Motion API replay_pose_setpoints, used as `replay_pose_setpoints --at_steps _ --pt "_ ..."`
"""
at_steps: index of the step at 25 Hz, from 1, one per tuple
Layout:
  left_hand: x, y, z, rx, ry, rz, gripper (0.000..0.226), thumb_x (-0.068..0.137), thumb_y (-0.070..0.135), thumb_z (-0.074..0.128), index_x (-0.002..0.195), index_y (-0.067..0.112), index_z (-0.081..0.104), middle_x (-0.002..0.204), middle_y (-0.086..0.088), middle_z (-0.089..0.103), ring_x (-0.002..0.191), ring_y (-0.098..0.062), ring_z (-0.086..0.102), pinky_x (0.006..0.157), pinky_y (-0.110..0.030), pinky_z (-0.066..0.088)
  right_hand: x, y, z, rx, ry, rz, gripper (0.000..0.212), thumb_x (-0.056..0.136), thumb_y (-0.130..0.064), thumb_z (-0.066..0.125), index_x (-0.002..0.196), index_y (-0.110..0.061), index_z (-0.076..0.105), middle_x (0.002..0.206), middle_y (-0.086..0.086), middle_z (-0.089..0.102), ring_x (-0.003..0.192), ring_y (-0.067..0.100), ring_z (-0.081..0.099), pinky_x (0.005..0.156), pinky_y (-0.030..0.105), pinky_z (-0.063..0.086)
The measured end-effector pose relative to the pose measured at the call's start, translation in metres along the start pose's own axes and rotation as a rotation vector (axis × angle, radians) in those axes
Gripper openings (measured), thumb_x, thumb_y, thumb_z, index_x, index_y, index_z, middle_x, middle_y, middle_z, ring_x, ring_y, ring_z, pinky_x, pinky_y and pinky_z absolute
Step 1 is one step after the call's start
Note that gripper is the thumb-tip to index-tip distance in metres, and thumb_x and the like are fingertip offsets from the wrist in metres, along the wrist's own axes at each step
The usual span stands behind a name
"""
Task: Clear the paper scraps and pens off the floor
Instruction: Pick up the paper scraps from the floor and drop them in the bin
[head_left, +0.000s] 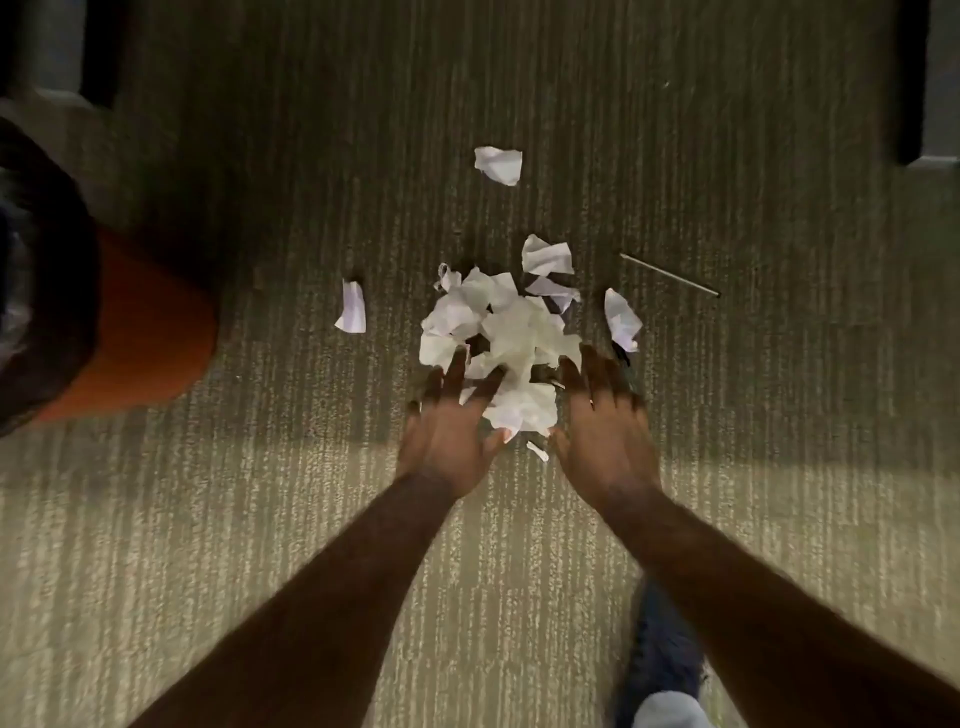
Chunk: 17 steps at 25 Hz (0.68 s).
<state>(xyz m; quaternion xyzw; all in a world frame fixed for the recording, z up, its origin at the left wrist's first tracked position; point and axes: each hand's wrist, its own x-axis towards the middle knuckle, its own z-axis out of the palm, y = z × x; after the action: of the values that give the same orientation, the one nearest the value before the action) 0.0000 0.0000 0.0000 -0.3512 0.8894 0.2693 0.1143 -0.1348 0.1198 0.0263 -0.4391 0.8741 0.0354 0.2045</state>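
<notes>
A heap of crumpled white paper scraps (506, 332) lies on the striped carpet in the middle of the view. My left hand (449, 426) and my right hand (602, 421) reach toward its near edge, palms down, fingers spread, one on each side of the heap; the left fingertips overlap the scraps. Loose scraps lie apart: one far behind (498, 164), one to the left (352, 307), one to the right (622, 318). A thin pen (669, 275) lies on the carpet to the right of the heap. A dark pen tip shows under the right scrap.
An orange bin with a dark liner (130, 332) stands at the left edge. Dark furniture legs (911, 83) stand at the back right and back left. My jeans-clad leg (665, 670) shows at the bottom right.
</notes>
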Motion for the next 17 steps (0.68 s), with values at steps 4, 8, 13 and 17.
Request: replay_pose_setpoints --at_steps 4,8,13,17 --pt "0.041 0.003 0.050 0.102 -0.210 0.013 0.084 0.084 0.045 0.065 0.146 0.050 0.008 0.159 0.000 -0.023 0.147 -0.031 -0.007 0.112 -0.060 0.017 0.027 0.025 0.035 0.063 0.086 0.043 0.087 0.074 -0.012 0.071 0.146 -0.017 0.023 0.156 0.015 0.023 0.140 0.039 0.026 0.101 0.058 0.036" --pt "0.053 -0.018 0.079 -0.034 -0.060 0.116 0.037 0.068 0.004 0.075 0.103 0.014 0.068 0.133 -0.017 0.054 0.112 -0.040 0.053 0.081 -0.053 0.054 0.063 0.031 0.047 0.161 -0.022 0.101 0.083 0.085 -0.016 0.058 0.150 -0.027 0.007 0.161 0.004 -0.001 0.146 0.030 0.005 0.112 0.054 0.024" --pt "0.015 -0.038 0.051 -0.232 0.157 0.074 0.027 0.070 0.004 0.070 0.095 0.015 0.071 0.111 -0.006 0.068 0.102 -0.025 0.057 0.093 -0.028 0.045 0.116 0.001 0.048 0.249 0.157 -0.095 0.072 0.085 -0.026 0.058 0.148 -0.022 0.023 0.158 0.015 0.015 0.143 0.037 0.016 0.103 0.058 0.037" --pt "-0.020 -0.061 0.026 -0.298 0.279 -0.035 0.024 0.077 0.008 0.072 0.099 0.018 0.070 0.113 -0.002 0.067 0.103 -0.024 0.059 0.093 -0.026 0.041 0.163 -0.042 0.061 0.233 0.049 -0.158 0.086 0.075 -0.068 0.058 0.146 -0.040 0.019 0.158 0.019 0.004 0.141 0.047 0.006 0.103 0.064 0.031"
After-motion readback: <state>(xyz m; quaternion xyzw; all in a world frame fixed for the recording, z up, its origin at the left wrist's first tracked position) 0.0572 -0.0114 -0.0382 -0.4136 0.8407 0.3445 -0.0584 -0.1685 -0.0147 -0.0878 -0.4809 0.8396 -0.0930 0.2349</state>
